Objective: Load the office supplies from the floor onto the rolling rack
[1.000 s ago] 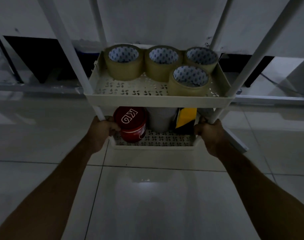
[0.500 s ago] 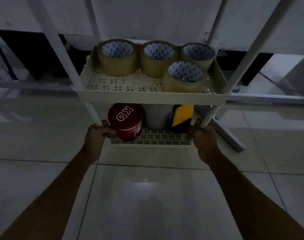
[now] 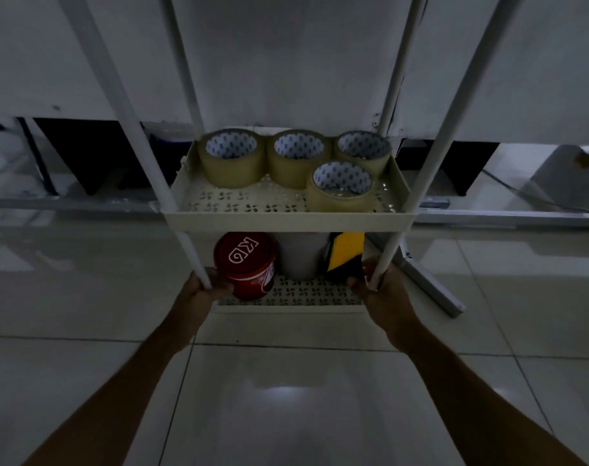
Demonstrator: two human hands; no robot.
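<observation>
The white rolling rack (image 3: pixel 286 220) stands on the tiled floor in front of me. Its middle shelf carries several rolls of brown packing tape (image 3: pixel 340 187). On the bottom shelf (image 3: pixel 289 307) stand a red tub with a "KG" lid (image 3: pixel 246 264), a white container (image 3: pixel 299 255) and a yellow-and-black roll (image 3: pixel 345 255). My left hand (image 3: pixel 199 294) grips the front left post at its foot. My right hand (image 3: pixel 383 294) grips the front right post at its foot.
A white wall and low dark openings lie behind the rack. A grey metal bar (image 3: pixel 430 284) lies on the floor at the rack's right. The glossy floor tiles (image 3: pixel 286 398) between me and the rack show only a light reflection.
The rack appears shifted a little to the right and nearer in view. Both hands keep their hold on the front posts.
</observation>
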